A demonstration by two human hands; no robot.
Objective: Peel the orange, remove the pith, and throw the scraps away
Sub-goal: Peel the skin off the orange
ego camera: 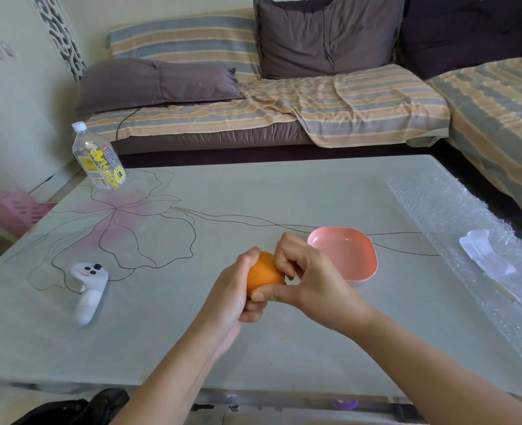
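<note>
Now the left hand (233,291) wraps its grip round the unpeeled orange (264,273), low centre of frame above the bench (167,338), while the right hand (310,280) pinches its upper-right side, thumb underneath.

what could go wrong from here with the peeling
Both hands hold the round orange fruit over the pale glass tabletop, beside the pink plastic dish, not above it, so peel or juice may hit the table. The right hand digs its fingers into the skin; a hard pull might twist it out of the left hand.
</note>
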